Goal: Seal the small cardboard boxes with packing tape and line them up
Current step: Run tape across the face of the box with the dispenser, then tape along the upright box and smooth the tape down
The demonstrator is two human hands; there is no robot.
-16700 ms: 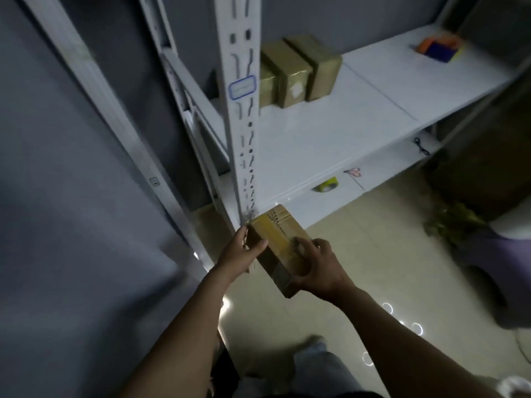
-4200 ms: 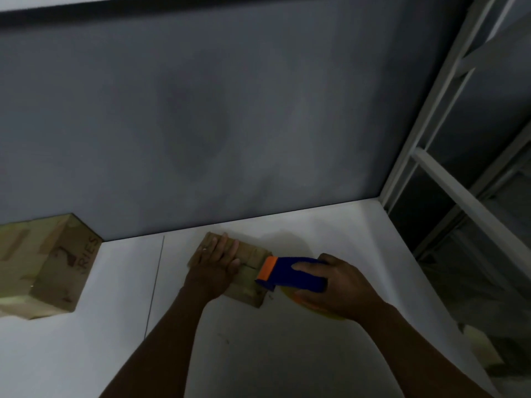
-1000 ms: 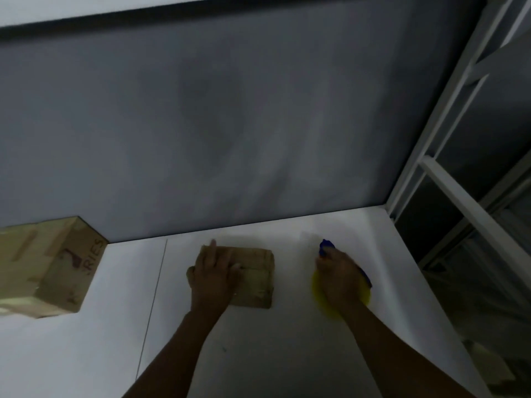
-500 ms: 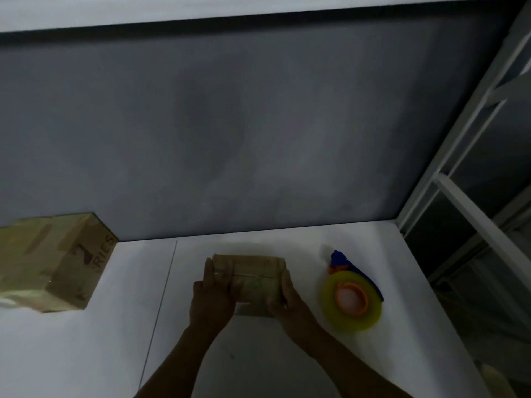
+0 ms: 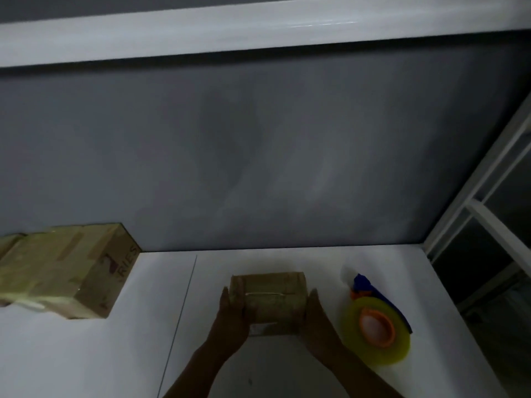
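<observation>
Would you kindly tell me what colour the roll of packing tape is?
The tape roll is translucent yellow, clearest in the head view.

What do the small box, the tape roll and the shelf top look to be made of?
Small box: matte brown cardboard, glossy tape bands across it. Tape roll: translucent yellowish plastic film, orange plastic core. Shelf top: smooth white with faint sheen and a seam; painted metal or laminate, cannot tell.

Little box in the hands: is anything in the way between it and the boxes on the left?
Nothing visible. Only white shelf with a seam lies between the small box and the row of boxes. The tape dispenser lies on the other side.
</observation>
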